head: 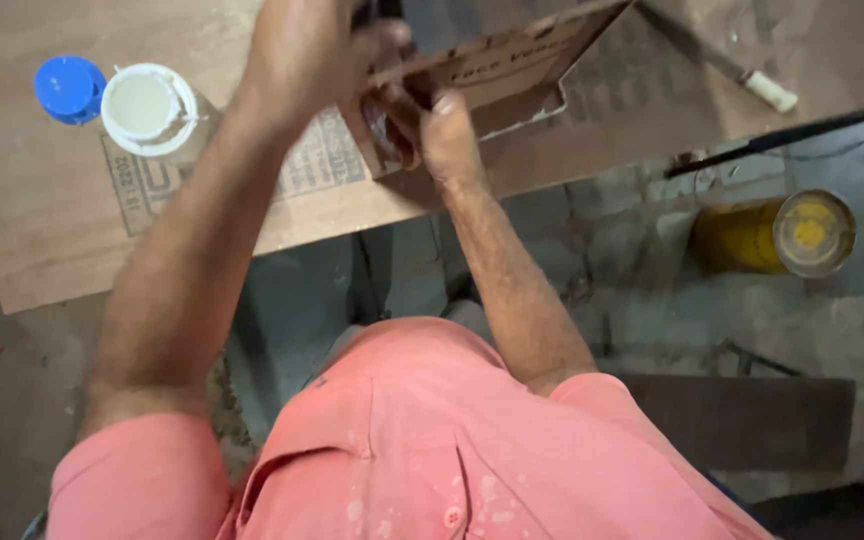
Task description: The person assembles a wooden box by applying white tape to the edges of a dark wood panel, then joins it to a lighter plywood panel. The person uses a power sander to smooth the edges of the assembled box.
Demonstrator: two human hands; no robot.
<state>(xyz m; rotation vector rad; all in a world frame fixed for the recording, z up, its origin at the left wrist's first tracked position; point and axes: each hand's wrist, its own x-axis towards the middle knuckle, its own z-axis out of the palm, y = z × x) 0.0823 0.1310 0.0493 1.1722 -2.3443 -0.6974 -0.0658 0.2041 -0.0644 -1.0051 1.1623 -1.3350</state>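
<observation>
Pink-shirted, a person's left hand point(307, 55) and right hand point(444, 135) both gripped a cardboard piece point(497, 60) at the plywood board's point(42, 200) edge, best held firmly, beside an open white jar point(145, 108).

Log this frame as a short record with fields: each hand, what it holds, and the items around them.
left hand: grips the top edge of a brown cardboard piece
right hand: holds the cardboard's lower edge; a small dark item under it cannot be made out
surface: plywood board
nearby left: open white jar, blue lid beside it
nearby right: white-handled tool on the board
below the board: yellow can
</observation>
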